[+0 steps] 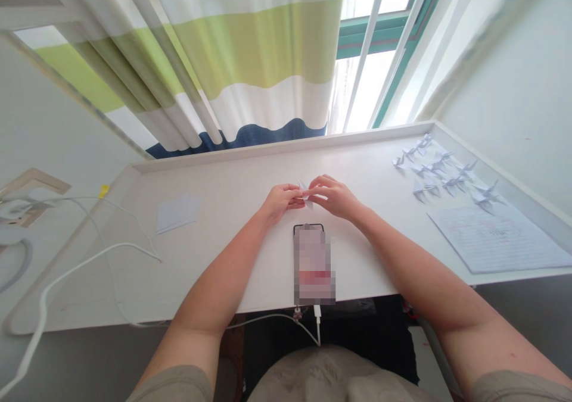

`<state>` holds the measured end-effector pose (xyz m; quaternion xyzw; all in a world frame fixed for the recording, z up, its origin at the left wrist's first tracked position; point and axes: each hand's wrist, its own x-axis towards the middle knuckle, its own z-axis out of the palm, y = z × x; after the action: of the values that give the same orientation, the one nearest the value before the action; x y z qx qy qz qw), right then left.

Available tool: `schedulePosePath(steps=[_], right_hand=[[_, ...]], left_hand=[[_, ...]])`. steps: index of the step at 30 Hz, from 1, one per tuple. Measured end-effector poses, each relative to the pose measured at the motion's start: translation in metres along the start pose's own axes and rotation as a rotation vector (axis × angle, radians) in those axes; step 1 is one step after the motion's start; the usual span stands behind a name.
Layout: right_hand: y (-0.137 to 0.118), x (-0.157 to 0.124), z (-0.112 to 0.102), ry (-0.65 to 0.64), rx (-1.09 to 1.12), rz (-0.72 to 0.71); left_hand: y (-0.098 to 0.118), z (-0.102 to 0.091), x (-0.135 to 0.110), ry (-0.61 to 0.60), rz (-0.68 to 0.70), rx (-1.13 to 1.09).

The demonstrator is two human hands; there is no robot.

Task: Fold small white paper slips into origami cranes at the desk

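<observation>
My left hand (281, 201) and my right hand (333, 196) meet over the middle of the white desk (232, 235). Both pinch a small folded piece of white paper (305, 190) between their fingertips, held just above the desktop. The fingers of each hand are curled closed on it. A phone (313, 264) lies flat right below the hands, its cable plugged in at the near edge.
A small stack of white paper squares (177, 212) lies at the left. Several folded paper cranes (440, 173) sit at the far right, with a lined sheet (496, 238) in front of them. White cables (89, 253) trail over the left side. Striped curtains (232, 62) hang behind.
</observation>
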<state>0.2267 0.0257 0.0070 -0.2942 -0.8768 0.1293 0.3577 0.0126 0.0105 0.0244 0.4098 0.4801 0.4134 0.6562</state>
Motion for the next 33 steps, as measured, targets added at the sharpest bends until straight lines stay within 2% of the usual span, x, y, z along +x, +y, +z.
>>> schedulePosePath(steps=[7,12,18,25,28,33], right_hand=[[0.001,0.001,0.011,0.100,0.138,0.143],[0.001,0.001,0.014,0.137,0.155,0.214],[0.003,0.002,0.010,0.124,0.097,0.219],[0.004,0.001,0.012,0.097,0.073,0.278],[0.004,0.001,0.013,0.127,0.128,0.350],[0.001,0.003,0.010,0.171,0.285,0.556]], left_hand=[[-0.002,0.001,0.000,-0.027,0.049,-0.060],[-0.005,0.001,0.003,-0.058,0.064,-0.039],[-0.008,-0.002,0.005,-0.146,0.143,-0.014],[-0.014,-0.004,0.008,-0.177,0.143,0.026],[-0.015,-0.006,0.009,-0.179,0.149,0.032],[-0.015,-0.005,0.009,-0.185,0.150,0.027]])
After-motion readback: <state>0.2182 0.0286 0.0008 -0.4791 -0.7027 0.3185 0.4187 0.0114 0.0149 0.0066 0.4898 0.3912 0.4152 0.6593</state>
